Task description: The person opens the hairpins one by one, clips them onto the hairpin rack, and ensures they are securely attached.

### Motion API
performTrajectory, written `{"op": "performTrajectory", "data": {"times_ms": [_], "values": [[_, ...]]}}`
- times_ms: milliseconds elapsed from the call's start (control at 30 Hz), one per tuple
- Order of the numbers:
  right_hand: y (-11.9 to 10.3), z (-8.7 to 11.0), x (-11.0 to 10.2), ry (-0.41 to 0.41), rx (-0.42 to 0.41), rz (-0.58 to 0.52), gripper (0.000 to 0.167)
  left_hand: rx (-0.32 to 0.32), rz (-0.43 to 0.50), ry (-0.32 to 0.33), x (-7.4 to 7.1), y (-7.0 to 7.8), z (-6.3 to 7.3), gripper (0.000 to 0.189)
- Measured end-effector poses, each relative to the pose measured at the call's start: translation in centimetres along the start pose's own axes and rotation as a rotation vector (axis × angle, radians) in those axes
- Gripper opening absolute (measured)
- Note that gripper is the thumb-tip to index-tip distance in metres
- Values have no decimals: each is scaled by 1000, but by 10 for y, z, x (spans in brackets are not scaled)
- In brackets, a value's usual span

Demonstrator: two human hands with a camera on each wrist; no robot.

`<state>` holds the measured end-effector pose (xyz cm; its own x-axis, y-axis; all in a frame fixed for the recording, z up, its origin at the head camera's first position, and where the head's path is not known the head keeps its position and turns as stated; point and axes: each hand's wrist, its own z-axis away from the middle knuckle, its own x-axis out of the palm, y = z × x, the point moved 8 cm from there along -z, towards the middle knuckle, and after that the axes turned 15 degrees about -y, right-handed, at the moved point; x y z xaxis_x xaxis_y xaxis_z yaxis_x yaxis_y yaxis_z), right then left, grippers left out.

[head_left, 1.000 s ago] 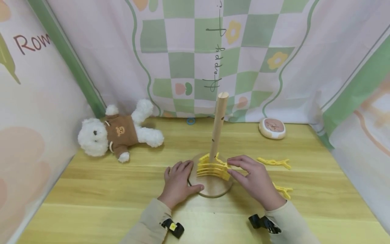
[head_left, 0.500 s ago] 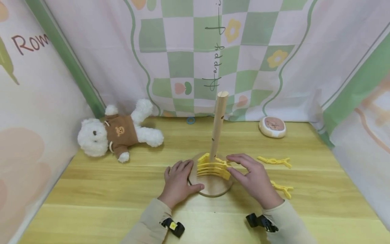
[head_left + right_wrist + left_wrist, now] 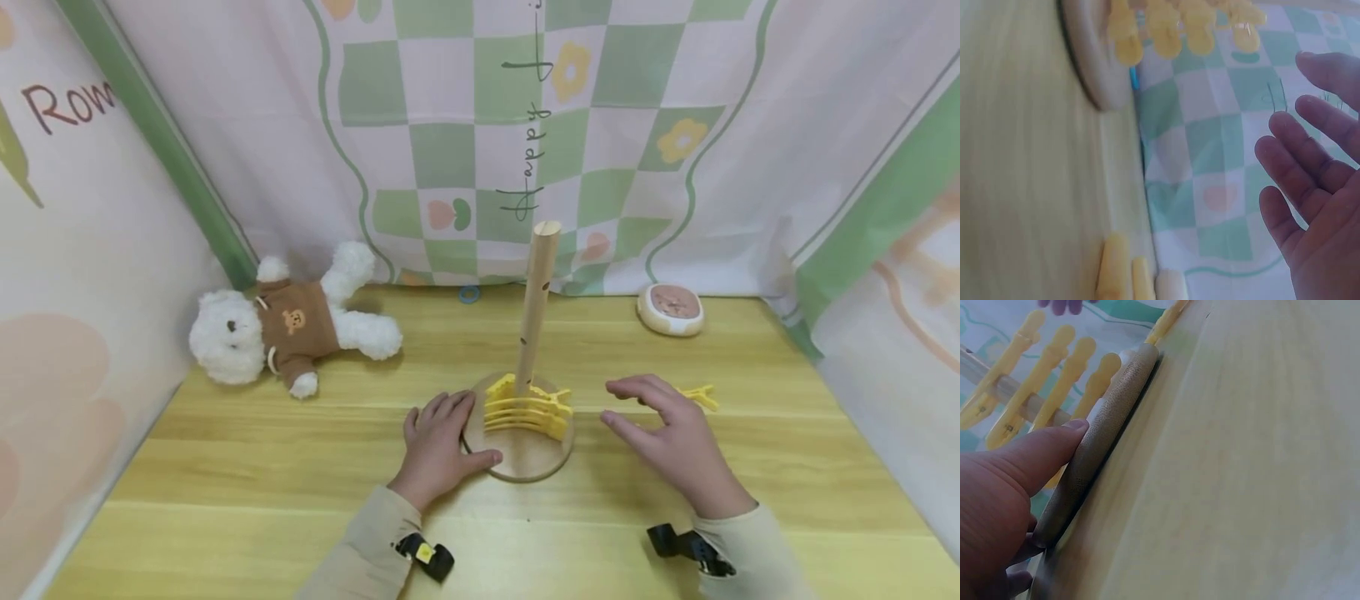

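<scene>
In the head view my left hand (image 3: 435, 454) grips the left edge of a round wooden base (image 3: 525, 462). Its thumb (image 3: 1060, 447) presses on the base rim in the left wrist view, and the other fingers are mostly hidden. A wooden pole (image 3: 537, 308) with dark spots rises from the base. Several long yellow plastic pieces (image 3: 525, 417) with knobbed ends are stacked in layers against the pole. My right hand (image 3: 678, 446) is apart from the stack on its right, fingers spread, holding nothing. Behind it lies a loose yellow piece with a forked end (image 3: 702, 397), partly covered.
A white plush dog (image 3: 300, 325) in a brown top lies on the table's left. At the back are a small blue ring (image 3: 469, 294) and a rounded pink-and-white device (image 3: 671, 310). A checked curtain (image 3: 510, 125) hangs behind the table.
My right hand has let go of the top yellow piece at the stack and moved right, over the loose pieces. My left hand stays on the base.
</scene>
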<state>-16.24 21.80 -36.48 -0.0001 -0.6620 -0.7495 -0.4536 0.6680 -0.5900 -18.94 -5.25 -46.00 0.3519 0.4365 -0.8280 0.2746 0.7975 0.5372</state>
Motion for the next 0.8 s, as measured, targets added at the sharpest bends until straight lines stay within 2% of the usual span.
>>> {"op": "performTrajectory", "data": {"times_ms": [267, 600, 800], "values": [[15, 19, -9, -21, 93, 34, 33, -7, 16, -9, 0, 0, 0, 96], [29, 39, -12, -27, 106, 75, 35, -8, 17, -13, 1, -1, -1, 97], [43, 52, -11, -67, 173, 129, 37, -7, 24, -12, 1, -3, -1, 97]]}}
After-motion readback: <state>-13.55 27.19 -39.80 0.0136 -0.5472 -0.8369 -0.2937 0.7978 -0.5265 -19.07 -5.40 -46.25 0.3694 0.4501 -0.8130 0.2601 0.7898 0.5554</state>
